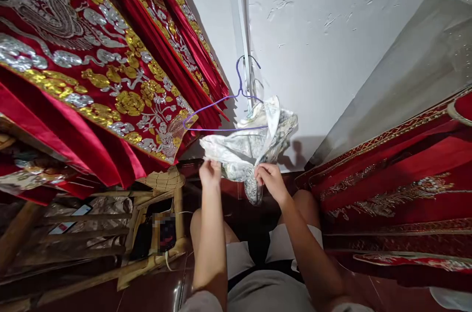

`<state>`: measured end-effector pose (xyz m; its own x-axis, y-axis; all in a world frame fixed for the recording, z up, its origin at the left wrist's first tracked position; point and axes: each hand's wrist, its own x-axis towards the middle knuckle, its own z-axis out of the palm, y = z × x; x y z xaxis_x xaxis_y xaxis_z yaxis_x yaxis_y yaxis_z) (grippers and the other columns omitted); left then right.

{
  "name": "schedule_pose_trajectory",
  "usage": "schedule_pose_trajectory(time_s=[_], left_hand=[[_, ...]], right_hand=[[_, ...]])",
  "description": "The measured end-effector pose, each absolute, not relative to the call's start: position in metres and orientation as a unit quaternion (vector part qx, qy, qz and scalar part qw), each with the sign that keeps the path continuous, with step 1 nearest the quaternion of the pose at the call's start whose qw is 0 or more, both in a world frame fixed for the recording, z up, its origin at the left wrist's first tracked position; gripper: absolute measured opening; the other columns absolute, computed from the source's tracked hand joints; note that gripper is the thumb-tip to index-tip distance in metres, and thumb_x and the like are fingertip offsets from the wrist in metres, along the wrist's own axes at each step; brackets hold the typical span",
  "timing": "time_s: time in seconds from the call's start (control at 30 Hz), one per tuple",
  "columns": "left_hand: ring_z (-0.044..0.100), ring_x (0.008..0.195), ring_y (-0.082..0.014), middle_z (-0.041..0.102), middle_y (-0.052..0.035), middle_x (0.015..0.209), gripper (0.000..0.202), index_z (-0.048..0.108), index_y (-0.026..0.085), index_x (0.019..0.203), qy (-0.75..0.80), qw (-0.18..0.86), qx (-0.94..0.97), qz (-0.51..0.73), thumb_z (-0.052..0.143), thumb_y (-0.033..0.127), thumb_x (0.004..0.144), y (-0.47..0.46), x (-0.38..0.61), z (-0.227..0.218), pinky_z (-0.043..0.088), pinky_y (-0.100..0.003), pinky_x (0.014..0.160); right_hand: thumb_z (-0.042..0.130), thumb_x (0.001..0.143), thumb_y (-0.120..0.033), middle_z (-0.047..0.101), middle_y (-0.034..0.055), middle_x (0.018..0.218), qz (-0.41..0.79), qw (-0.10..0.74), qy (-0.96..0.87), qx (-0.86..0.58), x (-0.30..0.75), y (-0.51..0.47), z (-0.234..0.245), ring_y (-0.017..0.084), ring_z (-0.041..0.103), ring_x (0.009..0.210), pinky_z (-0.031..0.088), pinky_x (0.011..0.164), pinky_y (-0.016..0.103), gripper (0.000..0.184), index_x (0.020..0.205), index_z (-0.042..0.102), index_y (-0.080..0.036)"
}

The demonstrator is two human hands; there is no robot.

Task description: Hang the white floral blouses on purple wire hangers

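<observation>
pale garment (pixel 236 147) found at the right end of the purple hanger (pixel 240 89); hanger's left corner overlaps red cloth (pixel 110 78) in view. left hand (pixel 211 172) pinches the garment's lower left edge; right hand (pixel 269 177) holds its lower middle, fingers closed.

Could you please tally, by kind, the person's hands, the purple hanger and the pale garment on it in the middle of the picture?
Hands: 2, the left hand and the right hand
Hangers: 1, the purple hanger
Garments: 1, the pale garment
Total: 4
</observation>
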<state>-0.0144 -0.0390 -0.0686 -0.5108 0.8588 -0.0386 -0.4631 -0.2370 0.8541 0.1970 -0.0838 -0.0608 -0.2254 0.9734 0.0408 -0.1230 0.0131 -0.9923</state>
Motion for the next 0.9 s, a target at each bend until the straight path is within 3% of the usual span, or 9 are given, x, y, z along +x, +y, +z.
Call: schedule_pose_trajectory(time_s=[0.17,0.27,0.37,0.47,0.6,0.67,0.73,0.83,0.9], left_hand=[[0.065,0.083,-0.0169,0.063,-0.0039,0.079,0.016,0.056,0.020,0.077,0.380,0.502,0.223,0.744,0.065,0.029,0.086,-0.055,0.033,-0.075,0.052,-0.034,0.088],[0.062,0.081,-0.0189,0.063,-0.0037,0.083,0.022,0.060,0.021,0.079,0.322,0.521,0.390,0.688,0.067,0.040,0.089,-0.069,0.054,-0.046,0.052,-0.034,0.083],[0.063,0.087,-0.0211,0.066,-0.0055,0.091,0.023,0.068,0.021,0.086,0.339,0.442,0.616,0.556,0.061,0.040,0.097,-0.088,0.069,-0.012,0.050,-0.035,0.085],[0.060,0.115,-0.0258,0.069,-0.0090,0.115,0.022,0.071,0.023,0.108,0.366,0.326,0.736,0.467,0.056,0.037,0.101,-0.098,0.067,0.008,0.043,-0.040,0.106],[0.043,0.143,-0.0293,0.048,-0.0134,0.154,0.058,0.043,0.025,0.152,0.368,0.351,0.730,0.457,0.046,0.055,0.102,-0.089,0.037,0.002,0.031,-0.045,0.120],[0.054,0.131,-0.0301,0.059,-0.0142,0.142,0.062,0.052,0.020,0.144,0.353,0.429,0.732,0.394,0.035,0.064,0.102,-0.083,0.021,-0.012,0.040,-0.043,0.112],[0.064,0.099,-0.0269,0.072,-0.0103,0.107,0.065,0.068,0.015,0.112,0.373,0.469,0.749,0.283,0.034,0.068,0.100,-0.082,0.007,-0.027,0.050,-0.037,0.093],[0.052,0.065,-0.0169,0.062,-0.0013,0.069,0.057,0.065,0.014,0.076,0.454,0.424,0.773,0.129,0.049,0.066,0.094,-0.089,-0.015,-0.039,0.042,-0.026,0.064],[0.050,0.062,-0.0154,0.060,0.0000,0.066,0.048,0.065,0.015,0.073,0.505,0.364,0.777,0.094,0.057,0.059,0.090,-0.094,-0.033,-0.037,0.036,-0.025,0.060]], right_hand=[[0.059,0.090,-0.046,0.049,-0.0024,0.046,0.578,0.399,-0.558,-0.443,0.225,-0.084,-0.080,0.013,0.045,0.047,0.039,0.054,0.028,0.040,0.059,0.059,-0.020],[0.057,0.091,-0.064,0.067,0.0052,0.070,0.531,0.456,-0.549,-0.456,0.233,-0.074,-0.073,0.020,0.062,0.073,0.049,0.071,0.032,0.049,0.074,0.068,-0.020],[0.047,0.083,-0.086,0.073,0.0096,0.091,0.648,0.444,-0.496,-0.370,0.225,-0.062,-0.053,0.027,0.068,0.097,0.054,0.085,0.038,0.070,0.092,0.072,-0.021],[0.040,0.080,-0.092,0.075,0.0112,0.095,0.779,0.363,-0.436,-0.267,0.213,-0.056,-0.031,0.030,0.070,0.104,0.057,0.088,0.042,0.081,0.104,0.071,-0.021],[0.055,0.082,-0.080,0.075,0.0094,0.092,0.811,0.264,-0.474,-0.221,0.213,-0.049,-0.001,0.028,0.071,0.096,0.057,0.086,0.040,0.067,0.106,0.070,-0.020],[0.073,0.076,-0.066,0.073,0.0069,0.083,0.779,0.158,-0.573,-0.200,0.221,-0.041,0.018,0.024,0.070,0.082,0.057,0.077,0.036,0.053,0.096,0.071,-0.017],[0.082,0.072,-0.047,0.071,0.0040,0.075,0.677,0.082,-0.703,-0.203,0.232,-0.027,0.039,0.020,0.066,0.072,0.054,0.070,0.032,0.035,0.083,0.071,-0.015],[0.075,0.073,-0.026,0.073,0.0051,0.085,0.447,0.182,-0.820,-0.309,0.244,0.001,0.057,0.023,0.068,0.083,0.054,0.076,0.033,0.013,0.082,0.073,-0.017],[0.069,0.075,-0.021,0.075,0.0078,0.105,0.346,0.294,-0.798,-0.397,0.247,0.023,0.053,0.030,0.068,0.104,0.054,0.086,0.038,0.030,0.103,0.075,-0.019]])
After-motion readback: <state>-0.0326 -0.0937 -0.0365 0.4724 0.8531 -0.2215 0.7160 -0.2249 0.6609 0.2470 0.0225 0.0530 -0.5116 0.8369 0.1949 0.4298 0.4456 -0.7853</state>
